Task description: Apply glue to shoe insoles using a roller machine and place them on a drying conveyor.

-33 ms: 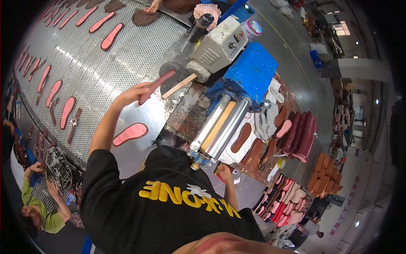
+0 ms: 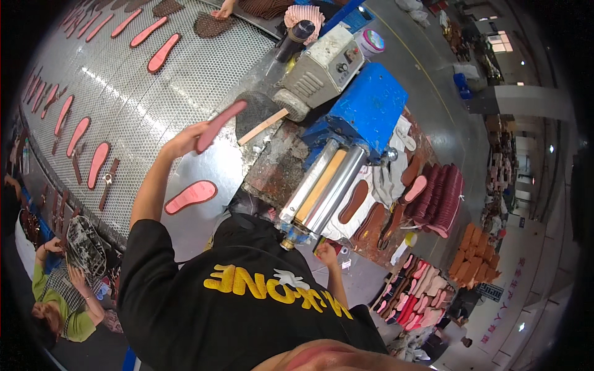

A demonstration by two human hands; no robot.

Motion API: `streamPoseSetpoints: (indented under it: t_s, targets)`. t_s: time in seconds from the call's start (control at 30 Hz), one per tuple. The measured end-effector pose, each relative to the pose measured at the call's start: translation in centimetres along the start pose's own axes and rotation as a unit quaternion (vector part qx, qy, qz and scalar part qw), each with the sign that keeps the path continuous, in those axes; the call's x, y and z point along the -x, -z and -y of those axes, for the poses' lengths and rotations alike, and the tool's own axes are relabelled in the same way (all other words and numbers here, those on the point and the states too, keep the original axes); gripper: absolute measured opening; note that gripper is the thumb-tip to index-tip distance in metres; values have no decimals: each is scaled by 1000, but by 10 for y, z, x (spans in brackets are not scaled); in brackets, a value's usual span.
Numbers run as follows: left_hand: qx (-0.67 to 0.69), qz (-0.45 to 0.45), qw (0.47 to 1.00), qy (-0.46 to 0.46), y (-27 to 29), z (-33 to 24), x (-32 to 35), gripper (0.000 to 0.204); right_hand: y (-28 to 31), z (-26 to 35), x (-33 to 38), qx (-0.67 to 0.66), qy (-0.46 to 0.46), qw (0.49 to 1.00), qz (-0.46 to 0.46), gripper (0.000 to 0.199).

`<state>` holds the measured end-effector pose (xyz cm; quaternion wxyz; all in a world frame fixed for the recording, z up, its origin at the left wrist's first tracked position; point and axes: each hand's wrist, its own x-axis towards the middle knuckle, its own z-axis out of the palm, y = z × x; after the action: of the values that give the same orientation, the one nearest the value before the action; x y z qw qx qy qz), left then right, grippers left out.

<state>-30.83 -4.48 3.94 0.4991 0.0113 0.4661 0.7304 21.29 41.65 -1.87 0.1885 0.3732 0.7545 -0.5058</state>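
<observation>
My left hand (image 2: 187, 138) grips one end of a dull reddish-pink insole (image 2: 221, 126), held tilted above the metal tabletop (image 2: 210, 166). Lower down on that surface lies a pink insole with a brown rim (image 2: 190, 196). To the right stands a blue roller machine (image 2: 371, 93) with shiny metal rollers (image 2: 334, 191) and a tan strip between them. My right hand (image 2: 326, 252), fingers curled, is beside the rollers' near end, by something small and yellow-red. Whatever it holds, if anything, I cannot make out.
Pink insoles (image 2: 99, 165) and brown straps (image 2: 109, 183) lie along the perforated conveyor (image 2: 124, 93). A grey motor box (image 2: 325, 59) and a wooden stick (image 2: 263, 126) are beyond the rollers. Stacked dark-red soles (image 2: 436, 198) sit right. Another person (image 2: 65, 309) works at lower left.
My left hand has shifted slightly left with the insole, away from the wooden stick. My right hand looks nearly unchanged.
</observation>
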Motion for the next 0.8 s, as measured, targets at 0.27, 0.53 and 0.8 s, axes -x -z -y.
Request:
streamPoseSetpoints:
  t_s: [0.27, 0.53, 0.8]
  targets:
    - [254, -331, 908, -49, 136, 56, 41, 52, -44, 29, 50, -102, -179, 977, 53, 10]
    - [231, -349, 903, -100, 192, 0, -32, 48, -66, 66, 77, -73, -169, 983, 14, 13]
    - [78, -447, 888, -69, 224, -70, -110, 53, -86, 67, 88, -137, -204, 969, 24, 11]
